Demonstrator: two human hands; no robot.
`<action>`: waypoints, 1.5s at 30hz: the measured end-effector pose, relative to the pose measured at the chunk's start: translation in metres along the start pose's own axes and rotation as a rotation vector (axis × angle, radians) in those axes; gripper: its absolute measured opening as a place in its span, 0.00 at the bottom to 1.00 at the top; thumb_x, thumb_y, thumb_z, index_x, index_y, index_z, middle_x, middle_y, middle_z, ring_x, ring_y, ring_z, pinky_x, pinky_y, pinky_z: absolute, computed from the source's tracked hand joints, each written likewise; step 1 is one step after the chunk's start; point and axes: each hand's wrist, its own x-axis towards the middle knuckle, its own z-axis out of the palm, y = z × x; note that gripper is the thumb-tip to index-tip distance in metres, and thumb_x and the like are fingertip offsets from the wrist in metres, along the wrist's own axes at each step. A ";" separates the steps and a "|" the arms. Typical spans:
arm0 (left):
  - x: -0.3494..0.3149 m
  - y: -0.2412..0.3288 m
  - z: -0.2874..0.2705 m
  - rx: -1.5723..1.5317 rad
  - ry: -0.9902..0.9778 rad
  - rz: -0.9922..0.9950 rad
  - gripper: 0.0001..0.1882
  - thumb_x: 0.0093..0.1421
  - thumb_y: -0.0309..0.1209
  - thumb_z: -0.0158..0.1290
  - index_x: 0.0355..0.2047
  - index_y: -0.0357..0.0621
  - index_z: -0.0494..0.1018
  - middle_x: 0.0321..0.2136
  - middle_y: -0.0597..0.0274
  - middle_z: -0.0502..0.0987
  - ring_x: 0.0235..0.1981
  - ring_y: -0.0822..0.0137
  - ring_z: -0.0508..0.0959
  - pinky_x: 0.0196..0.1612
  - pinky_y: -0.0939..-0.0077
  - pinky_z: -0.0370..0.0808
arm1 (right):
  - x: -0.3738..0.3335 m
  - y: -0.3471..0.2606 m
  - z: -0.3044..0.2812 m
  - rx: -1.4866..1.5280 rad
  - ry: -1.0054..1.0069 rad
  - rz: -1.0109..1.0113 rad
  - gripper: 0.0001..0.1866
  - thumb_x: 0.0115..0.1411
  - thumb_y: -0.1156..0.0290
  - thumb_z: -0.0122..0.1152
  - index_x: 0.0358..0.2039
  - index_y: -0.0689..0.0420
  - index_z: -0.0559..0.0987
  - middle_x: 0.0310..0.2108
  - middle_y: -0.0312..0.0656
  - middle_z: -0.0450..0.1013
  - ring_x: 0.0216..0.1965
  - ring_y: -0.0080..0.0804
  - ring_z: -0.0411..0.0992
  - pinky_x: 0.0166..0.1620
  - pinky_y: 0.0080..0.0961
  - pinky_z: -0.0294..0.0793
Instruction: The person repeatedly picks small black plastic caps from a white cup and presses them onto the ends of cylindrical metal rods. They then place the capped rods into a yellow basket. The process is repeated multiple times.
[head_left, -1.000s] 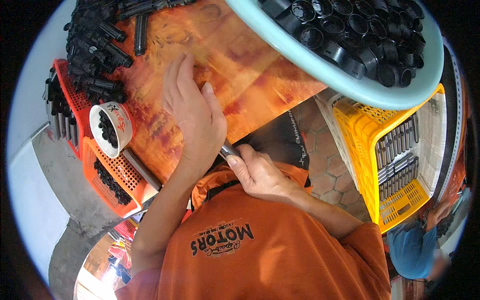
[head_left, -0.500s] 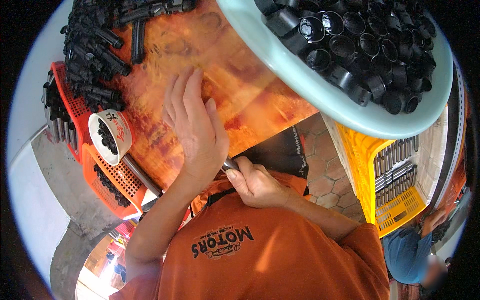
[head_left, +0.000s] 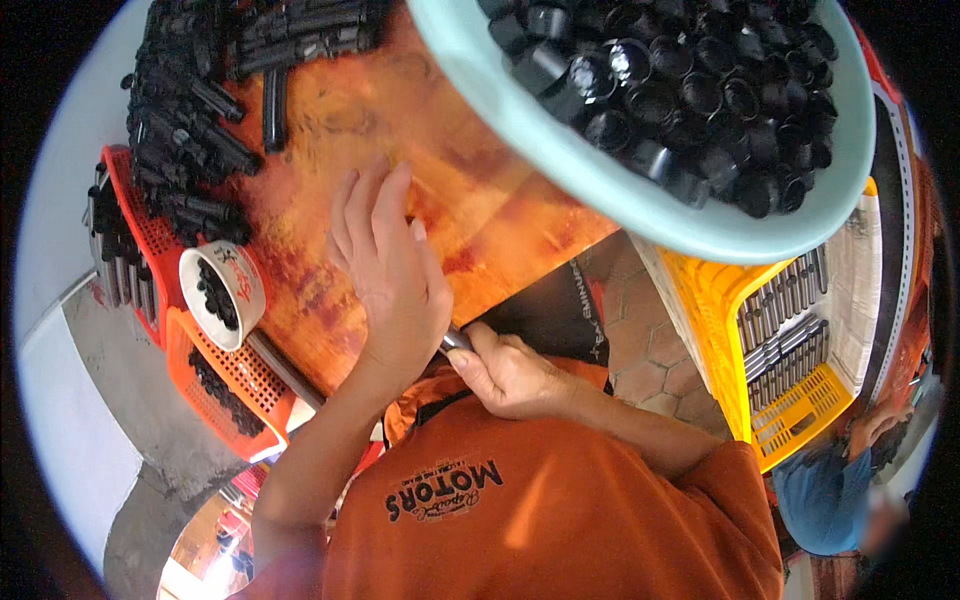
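My right hand is closed round a short grey metal tube, close to my body at the table's near edge. Only one shiny end of the tube shows past the thumb; the rest is inside the fist. My left hand is raised over the table, fingers stretched and slightly bent, nothing between them. The heel of that palm lies right by the tube's end; whether they touch I cannot tell. Beyond the hands is a table with an orange, marbled top.
A pale blue basin of black rings stands at the far right. Black tubular parts are heaped far left, near a white cup of small black pieces. Orange baskets stand left, a yellow crate of metal tubes right. Another person sits lower right.
The view has shifted slightly, so the basin appears farther left and higher and the cup lower. Both hands keep nearly the same pose, the right still gripping the tube.
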 end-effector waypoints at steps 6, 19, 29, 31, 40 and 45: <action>0.000 0.001 0.000 0.021 -0.007 0.021 0.23 0.60 0.24 0.43 0.57 0.35 0.61 0.57 0.47 0.63 0.59 0.45 0.60 0.62 0.51 0.54 | -0.001 0.004 -0.002 0.068 -0.005 -0.029 0.23 0.68 0.57 0.41 0.37 0.71 0.64 0.20 0.65 0.70 0.25 0.65 0.72 0.29 0.51 0.70; 0.000 -0.007 0.006 -0.008 0.076 0.058 0.30 0.52 0.20 0.46 0.58 0.42 0.62 0.58 0.51 0.62 0.60 0.45 0.59 0.61 0.49 0.51 | -0.002 -0.003 0.004 -0.046 0.057 0.045 0.25 0.68 0.53 0.39 0.37 0.69 0.66 0.24 0.67 0.71 0.31 0.68 0.72 0.35 0.56 0.70; -0.003 -0.007 0.007 -0.119 0.053 0.051 0.33 0.46 0.18 0.47 0.57 0.42 0.63 0.57 0.52 0.62 0.60 0.47 0.59 0.60 0.50 0.50 | -0.005 0.005 0.006 -0.093 0.035 0.055 0.24 0.68 0.55 0.39 0.35 0.69 0.65 0.22 0.67 0.70 0.29 0.68 0.71 0.33 0.55 0.70; -0.002 -0.006 0.004 -0.115 0.043 0.056 0.34 0.45 0.17 0.47 0.57 0.42 0.63 0.57 0.52 0.62 0.61 0.47 0.58 0.60 0.48 0.50 | -0.004 0.005 0.007 -0.067 0.041 0.036 0.24 0.68 0.55 0.39 0.35 0.69 0.65 0.22 0.67 0.70 0.29 0.69 0.71 0.34 0.56 0.70; -0.003 -0.015 0.000 -0.165 0.147 0.018 0.32 0.47 0.17 0.49 0.56 0.42 0.63 0.56 0.50 0.61 0.61 0.48 0.56 0.61 0.48 0.50 | 0.000 -0.023 0.013 -0.219 0.157 0.052 0.23 0.69 0.57 0.41 0.31 0.70 0.67 0.19 0.64 0.69 0.27 0.68 0.71 0.31 0.52 0.70; -0.013 -0.038 -0.008 -0.342 0.316 0.009 0.25 0.54 0.23 0.50 0.55 0.38 0.63 0.55 0.47 0.62 0.59 0.46 0.60 0.60 0.52 0.55 | -0.002 -0.056 0.023 -0.590 0.221 -0.026 0.23 0.68 0.57 0.44 0.31 0.70 0.68 0.17 0.65 0.70 0.25 0.66 0.72 0.29 0.52 0.71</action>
